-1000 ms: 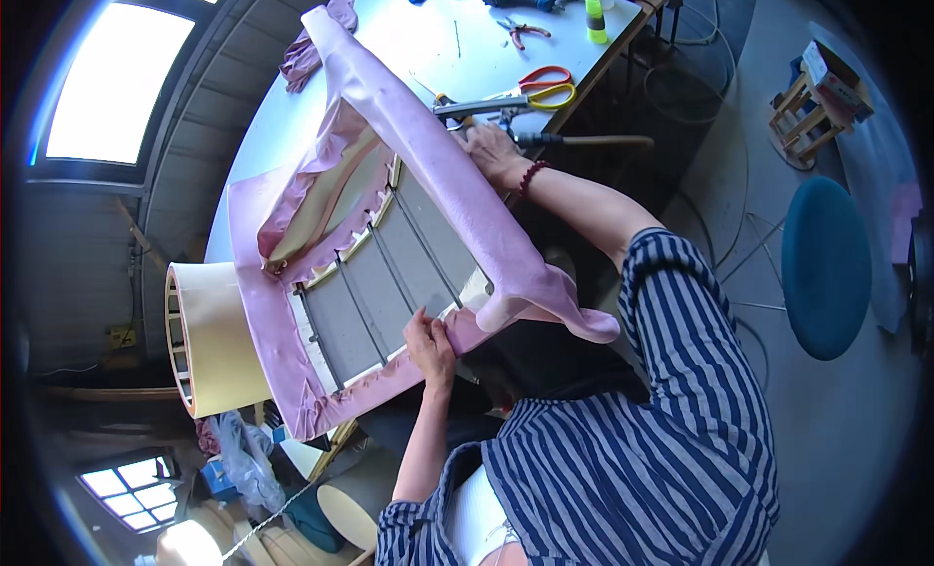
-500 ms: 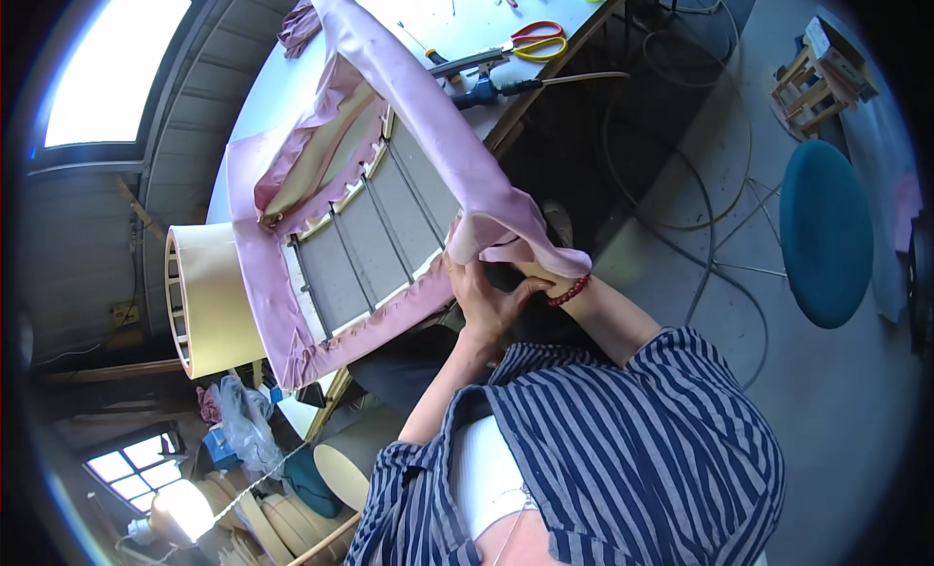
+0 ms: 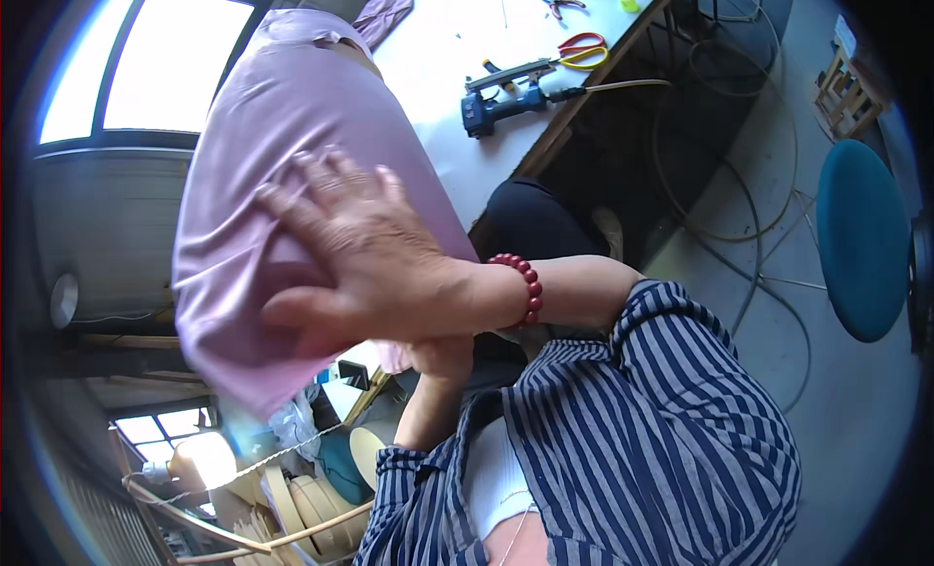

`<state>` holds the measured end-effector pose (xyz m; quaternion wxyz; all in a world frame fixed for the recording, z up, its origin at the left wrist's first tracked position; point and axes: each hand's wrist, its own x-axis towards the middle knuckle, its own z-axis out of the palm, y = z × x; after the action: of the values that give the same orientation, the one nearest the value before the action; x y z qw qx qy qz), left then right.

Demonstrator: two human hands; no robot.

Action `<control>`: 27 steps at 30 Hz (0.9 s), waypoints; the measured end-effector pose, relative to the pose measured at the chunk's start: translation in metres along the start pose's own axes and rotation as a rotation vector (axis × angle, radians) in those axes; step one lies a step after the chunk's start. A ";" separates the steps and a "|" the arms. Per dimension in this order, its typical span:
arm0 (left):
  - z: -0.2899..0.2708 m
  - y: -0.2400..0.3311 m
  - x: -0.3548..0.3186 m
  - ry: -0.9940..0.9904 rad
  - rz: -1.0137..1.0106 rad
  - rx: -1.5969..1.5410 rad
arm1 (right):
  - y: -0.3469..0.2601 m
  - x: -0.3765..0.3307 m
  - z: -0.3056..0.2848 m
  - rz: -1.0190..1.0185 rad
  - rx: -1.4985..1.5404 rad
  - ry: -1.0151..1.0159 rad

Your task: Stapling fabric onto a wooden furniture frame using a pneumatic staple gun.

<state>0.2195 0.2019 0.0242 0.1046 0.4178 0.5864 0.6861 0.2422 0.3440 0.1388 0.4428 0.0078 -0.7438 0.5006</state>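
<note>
A frame covered in pink upholstery fabric (image 3: 311, 109) stands tilted before me, its smooth, lightly creased face toward me. My right hand (image 3: 355, 235), with a red bead bracelet (image 3: 525, 286) at the wrist, lies across this fabric with fingers spread and thumb apart. Under the right wrist, my left hand (image 3: 443, 357) comes up by the lower edge of the pink cover; its fingers are hidden, so I cannot see what they grip.
On the white table (image 3: 443, 40) lie a staple gun (image 3: 516, 104) with its air hose, scissors (image 3: 582, 52) and pliers (image 3: 559, 3). A teal round cushion (image 3: 861, 240) stands at the right, near hoses on the floor. A lit bulb (image 3: 206, 459) hangs at the lower left.
The pink frame has turned over, from its open underside with bars to its smooth covered face. My right hand has moved left from the corner onto the fabric; the left is now covered.
</note>
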 end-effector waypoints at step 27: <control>-0.002 0.119 0.068 0.230 0.524 0.050 | -0.009 -0.015 -0.070 -0.498 0.072 0.301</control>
<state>0.2164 0.2093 0.1613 -0.1539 0.4768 0.4831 0.7181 0.3008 0.3851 0.1432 0.6567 0.1315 -0.6269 0.3981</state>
